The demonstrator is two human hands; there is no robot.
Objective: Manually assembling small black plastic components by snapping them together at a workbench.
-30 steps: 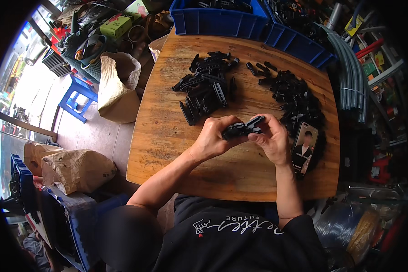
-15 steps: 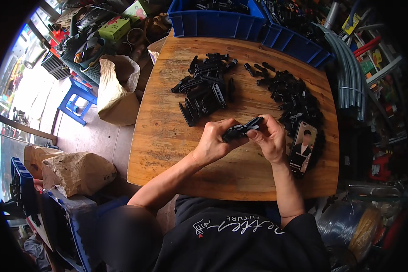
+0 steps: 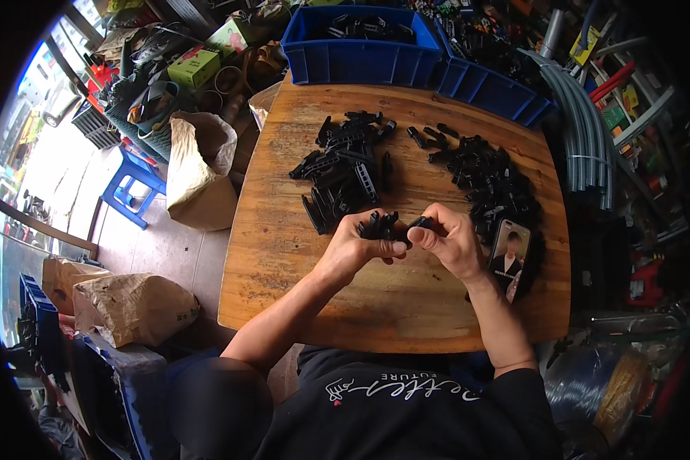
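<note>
Several black plastic parts [image 3: 377, 225] are bunched in my left hand [image 3: 346, 251], its fingers closed round them and its thumb laid across the front. Close beside it, my right hand [image 3: 454, 244] pinches a small black plastic part [image 3: 420, 223] between thumb and fingers. The two hands nearly meet above the wooden table [image 3: 360, 314]. Beyond my left hand lies a heap of long black slotted pieces [image 3: 343, 165]. A second heap, of smaller black pieces [image 3: 494, 172], spreads past my right hand. The exact kind of these parts is too small to make out.
A lit phone [image 3: 508, 259] leans against the right heap. Blue bins [image 3: 364, 63] holding black parts stand along the table's far edge, another blue bin [image 3: 491, 88] beside them. Left of the table are paper sacks [image 3: 199, 172] and a blue stool [image 3: 130, 188]; grey hoses [image 3: 586, 130] hang right.
My hands have drawn slightly apart. The black parts in my left hand now point upward, and the right hand grips a separate small piece. The view has tilted, shifting the table lower in the picture.
</note>
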